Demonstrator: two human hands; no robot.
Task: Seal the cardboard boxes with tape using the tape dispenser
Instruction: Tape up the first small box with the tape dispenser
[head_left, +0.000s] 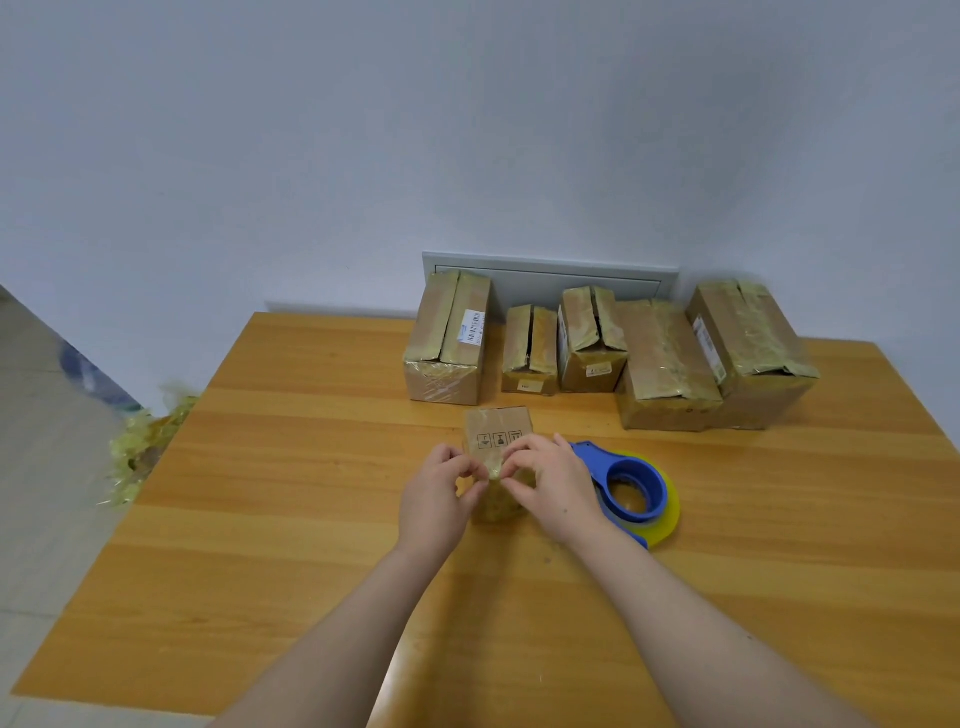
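Wooden table (291, 519) — pale wall (363, 130), perhaps tiled floor (47, 467).

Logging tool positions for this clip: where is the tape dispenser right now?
In the head view the tape dispenser lies on the table, just right of the right hand and the small box.

Five taped boxes (589, 338) block the far edge of the table (291, 467) from middle to right corner. The small box (498, 431) and tape dispenser (631, 486) occupy the centre. Bare wood along the left edge permits passage.
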